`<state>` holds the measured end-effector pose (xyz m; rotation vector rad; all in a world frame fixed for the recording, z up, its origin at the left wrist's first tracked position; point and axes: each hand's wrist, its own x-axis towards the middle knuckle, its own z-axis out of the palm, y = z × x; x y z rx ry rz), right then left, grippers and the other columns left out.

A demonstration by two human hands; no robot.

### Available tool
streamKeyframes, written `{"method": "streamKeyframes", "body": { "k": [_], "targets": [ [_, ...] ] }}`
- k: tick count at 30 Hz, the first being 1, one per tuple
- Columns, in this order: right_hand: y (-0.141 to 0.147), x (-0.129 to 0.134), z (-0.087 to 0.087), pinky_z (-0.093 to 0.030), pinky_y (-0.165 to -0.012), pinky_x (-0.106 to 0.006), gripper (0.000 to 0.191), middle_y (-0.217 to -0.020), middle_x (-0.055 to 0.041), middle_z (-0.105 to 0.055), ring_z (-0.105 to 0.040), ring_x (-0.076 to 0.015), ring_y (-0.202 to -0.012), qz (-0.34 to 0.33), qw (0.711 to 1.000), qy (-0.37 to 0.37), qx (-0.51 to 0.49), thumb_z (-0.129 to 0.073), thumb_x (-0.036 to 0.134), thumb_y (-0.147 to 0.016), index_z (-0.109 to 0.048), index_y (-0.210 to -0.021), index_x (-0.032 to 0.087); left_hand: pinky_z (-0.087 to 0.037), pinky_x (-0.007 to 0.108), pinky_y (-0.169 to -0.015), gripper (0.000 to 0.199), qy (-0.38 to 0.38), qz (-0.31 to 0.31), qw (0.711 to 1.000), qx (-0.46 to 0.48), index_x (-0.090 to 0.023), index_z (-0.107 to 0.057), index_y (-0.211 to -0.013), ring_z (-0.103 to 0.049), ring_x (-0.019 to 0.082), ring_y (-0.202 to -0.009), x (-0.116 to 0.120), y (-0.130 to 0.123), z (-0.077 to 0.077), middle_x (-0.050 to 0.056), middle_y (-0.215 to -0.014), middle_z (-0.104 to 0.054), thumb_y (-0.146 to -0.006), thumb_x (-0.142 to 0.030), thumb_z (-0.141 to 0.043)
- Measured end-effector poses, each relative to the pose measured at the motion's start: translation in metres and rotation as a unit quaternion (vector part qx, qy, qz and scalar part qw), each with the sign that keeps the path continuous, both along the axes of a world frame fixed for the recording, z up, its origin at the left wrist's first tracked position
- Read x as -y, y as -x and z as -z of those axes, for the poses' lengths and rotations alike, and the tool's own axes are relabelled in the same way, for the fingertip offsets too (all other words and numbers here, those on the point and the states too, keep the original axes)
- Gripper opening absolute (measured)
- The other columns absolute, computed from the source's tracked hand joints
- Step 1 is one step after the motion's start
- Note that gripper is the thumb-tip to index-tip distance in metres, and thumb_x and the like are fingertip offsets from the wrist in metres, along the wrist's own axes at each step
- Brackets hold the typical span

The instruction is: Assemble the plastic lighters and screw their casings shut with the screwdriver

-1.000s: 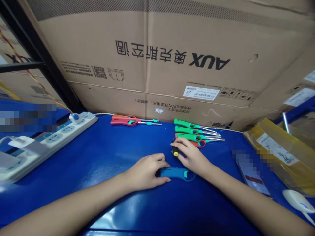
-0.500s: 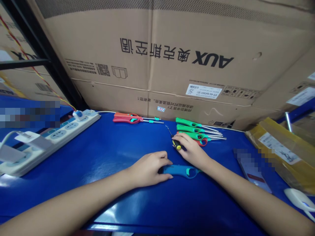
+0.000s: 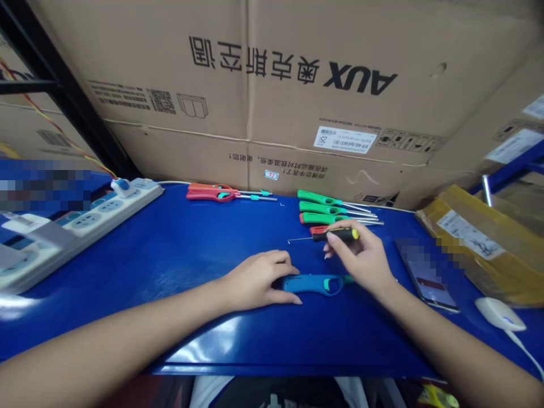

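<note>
My left hand (image 3: 266,280) is closed round the butt end of a blue gas lighter (image 3: 312,284), which lies on the blue table with its trigger loop towards the right. Above the lighter's right part, my right hand (image 3: 361,252) grips a black and yellow screwdriver (image 3: 335,234). The screwdriver's thin shaft points left, nearly level, and its tip is clear of the lighter. My right wrist partly covers the lighter's nozzle. Just beyond this hand lie several green lighters (image 3: 321,208) and a red one (image 3: 318,230), partly hidden by my fingers.
Red lighters (image 3: 210,192) lie at the back of the table (image 3: 204,340), against a large cardboard box (image 3: 276,107). A white power strip (image 3: 91,224) runs along the left. To the right are a phone (image 3: 427,277), a white mouse-like device (image 3: 499,313) and a yellow-taped parcel (image 3: 480,243).
My right hand has moved right and nearer to me, turning the screwdriver so its shaft points left. My left hand stays on the blue lighter. The camera view has tilted down slightly.
</note>
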<state>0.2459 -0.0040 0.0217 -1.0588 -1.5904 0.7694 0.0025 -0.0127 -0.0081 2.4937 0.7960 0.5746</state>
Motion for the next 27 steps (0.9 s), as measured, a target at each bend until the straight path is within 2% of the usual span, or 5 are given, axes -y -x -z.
{"method": "streamKeyframes", "body": {
  "k": [4,7,11,17,27],
  "targets": [
    [-0.005,-0.01,0.005,-0.061,-0.052,-0.027,0.028,-0.069,0.0024,-0.066,-0.065,-0.0127,-0.055,0.046,0.97,0.089,-0.223,-0.083,0.039,-0.075,-0.066,-0.085,0.02,-0.053,0.027,-0.077,0.04,0.034,-0.052,0.994,0.087,-0.018,-0.074,-0.109,-0.066,0.017,-0.086,0.0,-0.001,-0.002,0.005,-0.099,-0.068,-0.085,-0.049,-0.077],
    [-0.011,-0.018,0.005,-0.059,-0.05,-0.024,0.028,-0.071,0.0023,-0.066,-0.064,-0.0108,-0.055,0.057,0.951,0.113,-0.281,-0.083,0.036,-0.069,-0.065,-0.081,0.018,-0.05,0.024,-0.068,0.023,0.027,-0.141,0.976,0.164,-0.017,-0.071,-0.093,-0.062,0.012,-0.073,-0.002,-0.001,-0.006,0.002,-0.087,-0.067,-0.088,-0.039,-0.075],
    [-0.017,-0.022,0.004,-0.059,-0.05,-0.023,0.028,-0.069,0.002,-0.066,-0.062,-0.0098,-0.053,0.052,0.936,0.145,-0.316,-0.084,0.033,-0.064,-0.064,-0.077,0.017,-0.052,0.024,-0.066,0.027,0.058,-0.205,0.953,0.213,-0.017,-0.068,-0.103,-0.062,0.012,-0.073,-0.007,-0.001,-0.005,0.002,-0.091,-0.068,-0.085,-0.035,-0.077],
    [-0.01,-0.013,0.007,-0.059,-0.052,-0.022,0.025,-0.072,0.0007,-0.068,-0.063,-0.0104,-0.057,-0.019,0.915,0.217,-0.339,-0.083,0.032,-0.07,-0.067,-0.08,0.016,-0.053,0.024,-0.069,0.032,0.116,-0.158,0.955,0.223,-0.019,-0.072,-0.115,-0.063,0.012,-0.077,-0.008,-0.001,-0.002,0.005,-0.099,-0.07,-0.087,-0.034,-0.076],
    [-0.004,-0.005,0.01,-0.056,-0.05,-0.022,0.016,-0.071,-0.0015,-0.068,-0.062,-0.0117,-0.055,-0.021,0.917,0.235,-0.322,-0.077,0.029,-0.077,-0.068,-0.077,0.015,-0.047,0.021,-0.059,0.014,0.01,-0.143,0.966,0.217,-0.017,-0.079,-0.096,-0.054,0.008,-0.062,-0.003,0.0,-0.008,0.002,-0.08,-0.064,-0.084,-0.024,-0.079]
  ]
}}
